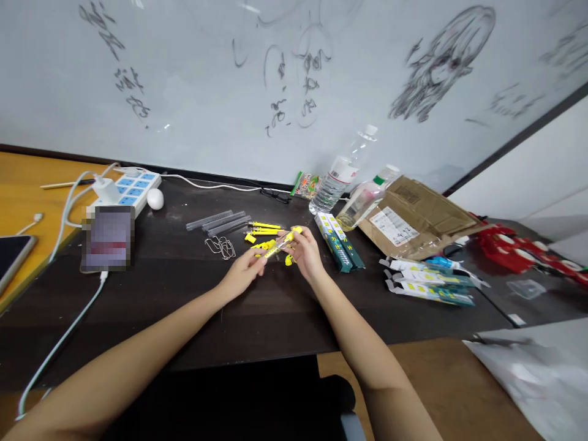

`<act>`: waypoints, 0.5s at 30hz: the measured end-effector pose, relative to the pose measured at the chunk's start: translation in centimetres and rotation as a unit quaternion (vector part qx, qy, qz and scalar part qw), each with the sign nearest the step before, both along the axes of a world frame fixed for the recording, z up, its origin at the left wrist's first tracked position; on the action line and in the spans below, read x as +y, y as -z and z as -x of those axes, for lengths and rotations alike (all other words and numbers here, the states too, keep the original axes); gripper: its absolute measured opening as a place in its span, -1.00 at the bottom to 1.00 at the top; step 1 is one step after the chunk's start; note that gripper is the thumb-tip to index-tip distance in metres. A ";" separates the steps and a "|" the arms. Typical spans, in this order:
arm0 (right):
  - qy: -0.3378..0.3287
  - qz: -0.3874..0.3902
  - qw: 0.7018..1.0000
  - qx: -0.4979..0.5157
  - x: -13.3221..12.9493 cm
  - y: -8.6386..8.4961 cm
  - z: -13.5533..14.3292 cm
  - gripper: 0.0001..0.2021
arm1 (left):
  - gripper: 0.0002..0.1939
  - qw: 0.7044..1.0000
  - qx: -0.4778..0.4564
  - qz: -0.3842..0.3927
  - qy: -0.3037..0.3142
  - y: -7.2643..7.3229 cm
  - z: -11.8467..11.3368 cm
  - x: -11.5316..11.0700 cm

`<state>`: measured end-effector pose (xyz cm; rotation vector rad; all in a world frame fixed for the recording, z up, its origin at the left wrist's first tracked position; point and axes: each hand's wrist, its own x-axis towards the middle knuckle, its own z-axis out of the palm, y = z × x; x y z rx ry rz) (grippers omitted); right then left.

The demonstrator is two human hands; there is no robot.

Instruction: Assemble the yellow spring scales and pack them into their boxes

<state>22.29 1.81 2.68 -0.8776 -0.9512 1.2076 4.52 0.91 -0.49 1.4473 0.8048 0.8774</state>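
Both of my hands meet over the dark table, closed around a slim spring scale [274, 249] with a clear tube and yellow parts. My left hand [243, 274] pinches its lower left end. My right hand [307, 252] grips the upper right end near a yellow cap. Just behind them lie yellow scale pieces [265, 231] and small yellow caps [250, 237], partly hidden by my fingers. Left of these are several clear plastic tubes [215, 222] and a little heap of thin metal hooks [220, 247].
Green-and-white boxes [339, 244] stand right of my hands, with opened boxes [429, 283] farther right. Behind are a water bottle [337, 177], an oil-like bottle [365, 199] and a cardboard parcel [413, 214]. A power strip [133, 187] and charging phone [109, 239] lie left.
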 end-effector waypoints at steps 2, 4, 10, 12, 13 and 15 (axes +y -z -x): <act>0.038 -0.012 0.998 -0.041 0.3 -0.1 -0.8 -0.70 | -0.61 0.999 0.011 -0.038 -0.032 -0.2 0.4 0.4; 0.106 -0.062 0.987 -0.108 -0.1 -0.5 -2.2 -0.72 | -0.63 0.998 0.018 -0.046 -0.049 -0.7 0.8 0.7; 0.216 -0.126 0.765 -0.594 -5.0 -2.5 -14.8 -0.80 | -0.64 0.996 0.032 -0.065 -0.061 -2.0 1.4 0.3; 0.230 -0.065 0.687 -0.687 -6.4 -3.5 -20.8 -0.73 | -0.64 0.995 0.036 -0.074 -0.049 -2.0 1.3 0.0; 0.224 -0.029 0.661 -0.715 -6.9 -4.1 -23.4 -0.71 | -0.64 0.995 0.038 -0.081 -0.039 -1.9 1.2 -0.2; 0.190 0.026 0.654 -0.732 -7.2 -4.9 -27.4 -0.70 | -0.63 0.994 0.047 -0.098 -0.014 -1.6 1.0 -0.4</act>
